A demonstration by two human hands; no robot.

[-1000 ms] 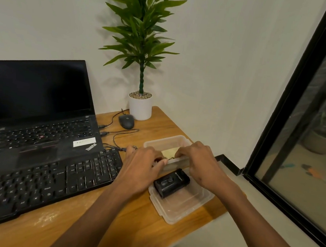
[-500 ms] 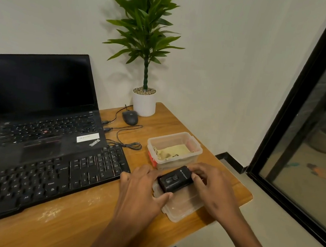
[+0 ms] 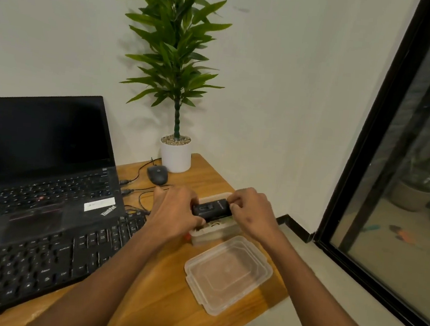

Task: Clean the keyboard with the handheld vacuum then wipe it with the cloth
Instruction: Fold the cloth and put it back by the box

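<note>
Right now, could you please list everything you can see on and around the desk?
handheld vacuum: one, black, held above the container.
keyboard: one, black, desk front left.
laptop: one, black, open behind the keyboard.
mouse: one, dark, beside the plant pot.
cables: dark, between laptop and mouse.
plant: one, green in white pot, back of desk.
container: one, clear, under the hands.
lid: one, clear, desk front right.
desk: one, wooden.
window: black-framed, right.
left hand: grips the vacuum's left end.
right hand: grips its right end.
</note>
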